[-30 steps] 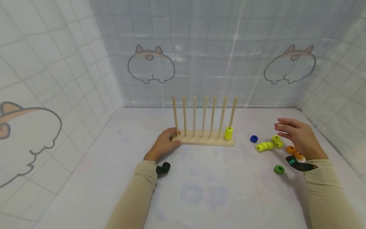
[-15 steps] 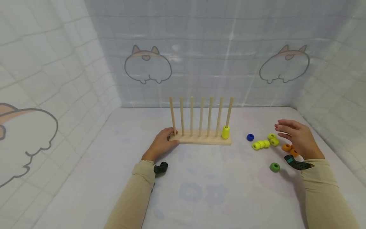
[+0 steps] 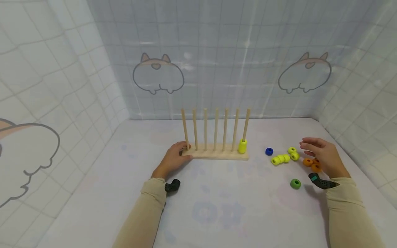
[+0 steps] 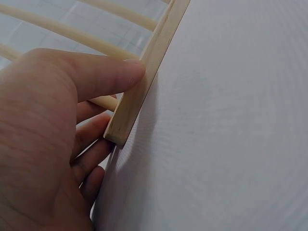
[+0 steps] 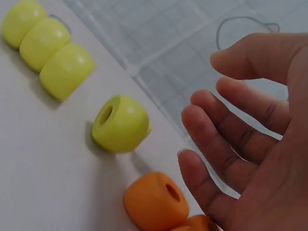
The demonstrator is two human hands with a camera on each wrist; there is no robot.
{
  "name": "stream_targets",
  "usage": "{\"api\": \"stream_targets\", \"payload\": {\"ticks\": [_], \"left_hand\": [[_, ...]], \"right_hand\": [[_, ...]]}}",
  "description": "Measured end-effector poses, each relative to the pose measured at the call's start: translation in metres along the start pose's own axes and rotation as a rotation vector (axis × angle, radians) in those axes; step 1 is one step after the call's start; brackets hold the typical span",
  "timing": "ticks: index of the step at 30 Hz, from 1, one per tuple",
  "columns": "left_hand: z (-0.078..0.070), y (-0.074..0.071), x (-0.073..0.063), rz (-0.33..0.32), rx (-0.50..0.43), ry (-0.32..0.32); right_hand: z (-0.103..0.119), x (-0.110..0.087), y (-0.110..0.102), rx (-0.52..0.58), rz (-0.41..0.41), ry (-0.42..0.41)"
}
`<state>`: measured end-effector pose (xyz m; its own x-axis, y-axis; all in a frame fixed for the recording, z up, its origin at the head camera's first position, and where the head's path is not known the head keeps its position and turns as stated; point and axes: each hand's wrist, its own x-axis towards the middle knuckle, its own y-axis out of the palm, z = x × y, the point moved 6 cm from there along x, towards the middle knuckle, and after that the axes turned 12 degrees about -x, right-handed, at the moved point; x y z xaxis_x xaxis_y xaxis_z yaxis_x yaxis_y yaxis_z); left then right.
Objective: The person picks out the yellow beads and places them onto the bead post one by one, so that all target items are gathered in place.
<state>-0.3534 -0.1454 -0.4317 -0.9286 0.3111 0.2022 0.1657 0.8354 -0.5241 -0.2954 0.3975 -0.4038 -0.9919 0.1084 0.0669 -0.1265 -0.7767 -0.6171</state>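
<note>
Right hand [image 3: 326, 157] shifted slightly rightward, whitish tabletop [image 3: 254, 199], gridded walls [image 3: 217, 79]

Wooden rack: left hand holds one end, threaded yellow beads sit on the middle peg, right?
Not the middle peg: the head view shows the threaded yellow beads on the rightmost peg. The left hand does hold one end of the wooden rack.

Centre of the head view: pegged rack [image 3: 214, 155] is showing pale wood, its stack [image 3: 242, 147] bright yellow. Right of centre: blue bead [image 3: 268, 152], yellow beads [image 3: 280, 159], orange beads [image 3: 316, 168] and green bead [image 3: 294, 186] are displaying plain colour. Across the top: backdrop [image 3: 229, 69] is bearing grey grid lines.
</note>
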Motion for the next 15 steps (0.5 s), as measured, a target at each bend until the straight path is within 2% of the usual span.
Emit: {"api": "stream_targets", "payload": {"ticks": [9, 15], "left_hand": [[0.0035, 0.0037, -0.0027, 0.005, -0.008, -0.013], [0.0026, 0.0004, -0.0007, 0.0, -0.006, -0.032]], "right_hand": [[-0.0042, -0.0067, 0.0043, -0.147, -0.009, 0.025], [-0.0002, -0.0048, 0.0051, -0.223, 0.008, -0.011]]}}
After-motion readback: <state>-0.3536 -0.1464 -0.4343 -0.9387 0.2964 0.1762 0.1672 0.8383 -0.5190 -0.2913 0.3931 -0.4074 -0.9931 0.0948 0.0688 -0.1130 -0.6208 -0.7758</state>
